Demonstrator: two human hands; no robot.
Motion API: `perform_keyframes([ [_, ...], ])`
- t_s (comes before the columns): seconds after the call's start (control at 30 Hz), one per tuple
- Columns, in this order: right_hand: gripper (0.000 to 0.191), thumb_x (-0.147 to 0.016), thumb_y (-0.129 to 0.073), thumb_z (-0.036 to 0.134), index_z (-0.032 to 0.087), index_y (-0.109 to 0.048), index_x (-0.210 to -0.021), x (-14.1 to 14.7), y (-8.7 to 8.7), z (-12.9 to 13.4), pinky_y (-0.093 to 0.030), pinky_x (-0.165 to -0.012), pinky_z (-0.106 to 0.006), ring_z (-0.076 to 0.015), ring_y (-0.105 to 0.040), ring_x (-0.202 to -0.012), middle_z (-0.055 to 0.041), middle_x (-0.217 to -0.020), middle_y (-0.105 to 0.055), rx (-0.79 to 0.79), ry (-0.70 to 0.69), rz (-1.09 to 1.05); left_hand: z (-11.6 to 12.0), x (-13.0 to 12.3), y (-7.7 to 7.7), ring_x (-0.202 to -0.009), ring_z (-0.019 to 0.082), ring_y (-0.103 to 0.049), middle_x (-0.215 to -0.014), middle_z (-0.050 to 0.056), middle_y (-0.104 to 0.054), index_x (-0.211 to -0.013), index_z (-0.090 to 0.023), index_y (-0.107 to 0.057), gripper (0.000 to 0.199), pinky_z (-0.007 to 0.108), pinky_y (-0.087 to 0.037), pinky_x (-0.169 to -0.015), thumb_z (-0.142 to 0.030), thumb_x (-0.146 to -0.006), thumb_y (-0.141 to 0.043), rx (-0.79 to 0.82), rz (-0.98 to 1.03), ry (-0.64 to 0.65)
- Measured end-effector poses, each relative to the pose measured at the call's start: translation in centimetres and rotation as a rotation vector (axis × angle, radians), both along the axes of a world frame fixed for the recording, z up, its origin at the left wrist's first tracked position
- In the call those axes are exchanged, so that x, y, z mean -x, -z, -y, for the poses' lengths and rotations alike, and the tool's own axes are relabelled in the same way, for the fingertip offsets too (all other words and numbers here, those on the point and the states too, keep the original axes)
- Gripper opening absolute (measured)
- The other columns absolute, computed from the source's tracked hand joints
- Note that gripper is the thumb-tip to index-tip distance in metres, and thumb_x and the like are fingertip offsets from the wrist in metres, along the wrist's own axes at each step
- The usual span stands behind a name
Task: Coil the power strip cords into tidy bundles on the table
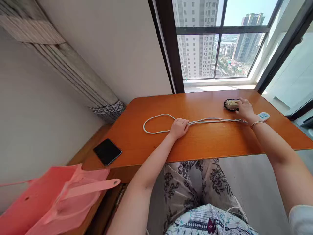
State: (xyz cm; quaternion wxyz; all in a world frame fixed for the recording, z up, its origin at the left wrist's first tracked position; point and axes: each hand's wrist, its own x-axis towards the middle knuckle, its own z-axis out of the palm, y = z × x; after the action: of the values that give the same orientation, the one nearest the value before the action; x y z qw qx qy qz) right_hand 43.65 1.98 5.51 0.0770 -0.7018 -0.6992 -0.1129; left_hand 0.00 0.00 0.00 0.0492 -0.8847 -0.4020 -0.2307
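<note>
On the orange-brown table a white cable (156,133) is laid in long folds, with a wide loop at its left end. My left hand (179,128) rests on the table, fingers closed over the gathered strands beside that loop. The strands run right, toward a white power strip (264,116) partly hidden behind my right wrist. Further back, my right hand (245,109) has its fingers on a small beige block (231,104) with print on it. A black cord (225,106) curls around the block. My right fingertips are partly hidden at its right end.
A dark-screened tablet or phone (107,152) lies at the table's left front corner. Left of the table (146,153) is a pink bag (56,199) with a strap. A gathered curtain (80,78) hangs by the wall. Beyond the back edge stands a window (220,39).
</note>
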Motion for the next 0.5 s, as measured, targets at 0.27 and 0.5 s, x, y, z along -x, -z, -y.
perform_keyframes([
  [0.27, 0.066, -0.088, -0.058, 0.031, 0.012, -0.048, -0.15, 1.6, 0.4, -4.7, -0.024, -0.119, -0.066, -0.0412, -0.044, -0.143, -0.0246, -0.15, -0.053, 0.065, 0.141, -0.041, 0.3, -0.2, 0.3, -0.106, 0.028, -0.069, -0.112, 0.014, -0.075, -0.11, -0.017, -0.07, 0.025, 0.045, -0.051, -0.098, -0.023, -0.094, -0.052, 0.014, 0.034, -0.035],
  [0.5, 0.064, -0.073, -0.076, 0.042, 0.016, -0.063, -0.129, 2.2, -3.1, -3.1, -0.052, -0.1, -0.052, -0.0365, -0.06, -0.115, -0.0183, -0.125, -0.062, -0.141, -0.076, -0.388, 0.0, 0.4, 0.4, -0.11, 0.03, -0.068, -0.114, 0.016, -0.075, -0.114, -0.016, -0.069, 0.028, 0.048, -0.049, -0.103, -0.027, -0.095, -0.051, 0.05, 0.129, -0.11],
])
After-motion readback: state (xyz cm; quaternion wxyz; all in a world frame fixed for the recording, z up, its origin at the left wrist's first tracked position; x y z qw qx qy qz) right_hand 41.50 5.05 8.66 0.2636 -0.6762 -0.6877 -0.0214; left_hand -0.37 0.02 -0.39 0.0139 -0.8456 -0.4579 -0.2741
